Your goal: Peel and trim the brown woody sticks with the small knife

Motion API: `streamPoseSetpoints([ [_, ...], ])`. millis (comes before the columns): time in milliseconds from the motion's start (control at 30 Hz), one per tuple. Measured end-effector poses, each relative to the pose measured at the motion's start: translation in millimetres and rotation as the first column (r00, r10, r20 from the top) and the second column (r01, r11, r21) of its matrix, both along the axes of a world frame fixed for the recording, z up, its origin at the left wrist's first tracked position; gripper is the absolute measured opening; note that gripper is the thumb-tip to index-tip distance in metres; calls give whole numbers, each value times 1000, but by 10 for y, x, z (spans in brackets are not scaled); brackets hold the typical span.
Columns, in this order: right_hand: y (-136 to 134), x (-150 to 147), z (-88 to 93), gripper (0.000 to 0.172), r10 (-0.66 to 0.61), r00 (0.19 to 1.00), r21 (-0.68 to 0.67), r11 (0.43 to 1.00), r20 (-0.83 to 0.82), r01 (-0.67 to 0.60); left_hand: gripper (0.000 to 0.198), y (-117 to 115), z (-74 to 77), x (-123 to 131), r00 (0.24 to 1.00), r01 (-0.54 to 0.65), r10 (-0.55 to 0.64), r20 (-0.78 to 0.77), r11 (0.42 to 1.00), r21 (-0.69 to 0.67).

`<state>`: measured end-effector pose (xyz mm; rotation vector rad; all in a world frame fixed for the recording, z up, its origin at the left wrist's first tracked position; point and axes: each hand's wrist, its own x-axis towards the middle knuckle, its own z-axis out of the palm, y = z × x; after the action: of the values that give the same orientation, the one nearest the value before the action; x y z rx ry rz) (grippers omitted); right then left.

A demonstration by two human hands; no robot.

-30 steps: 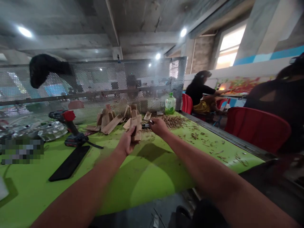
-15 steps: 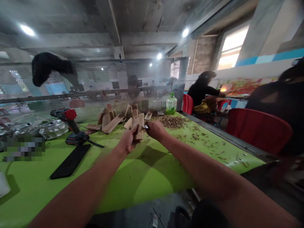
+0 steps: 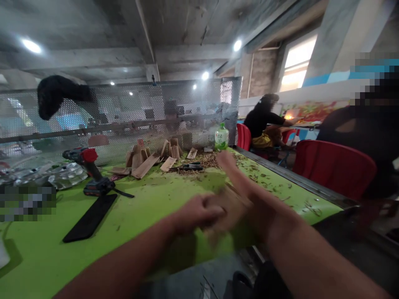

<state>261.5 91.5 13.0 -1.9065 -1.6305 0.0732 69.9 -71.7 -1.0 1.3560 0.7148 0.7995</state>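
Note:
My left hand (image 3: 202, 214) is closed on a tan wooden piece (image 3: 229, 211) above the front of the green table (image 3: 146, 207). The piece is tilted and smeared by motion. Farther forward and to the right is my right hand (image 3: 227, 161), near the shavings (image 3: 210, 160). It is blurred and its fingers are hidden, so whether it holds anything does not show. A dark-handled hand tool, like pliers (image 3: 191, 166), lies among the shavings. Several thin wooden pieces (image 3: 146, 166) stand and lean behind it.
A cordless drill (image 3: 93, 170) stands on the left by a flat black object (image 3: 92, 218). Shiny metal parts (image 3: 67, 175) lie beyond. A green-labelled bottle (image 3: 221, 137) stands near the perforated metal screen (image 3: 124, 124). People sit on red chairs (image 3: 333, 166) at the right.
My left hand has come nearer and to the right with the wooden piece. My right hand has moved right, away from it. The pliers-like tool now shows on the table.

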Motion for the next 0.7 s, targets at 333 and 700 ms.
streamPoseSetpoints([
  [333,-169,-497,-2,31,226,972,234,943,65,-235,14,595,47,-397,798,-473,547,252,828,-300],
  [700,-515,-813,-27,28,421,806,96,861,416,-500,10,653,61,-432,772,-539,595,226,800,-264],
])
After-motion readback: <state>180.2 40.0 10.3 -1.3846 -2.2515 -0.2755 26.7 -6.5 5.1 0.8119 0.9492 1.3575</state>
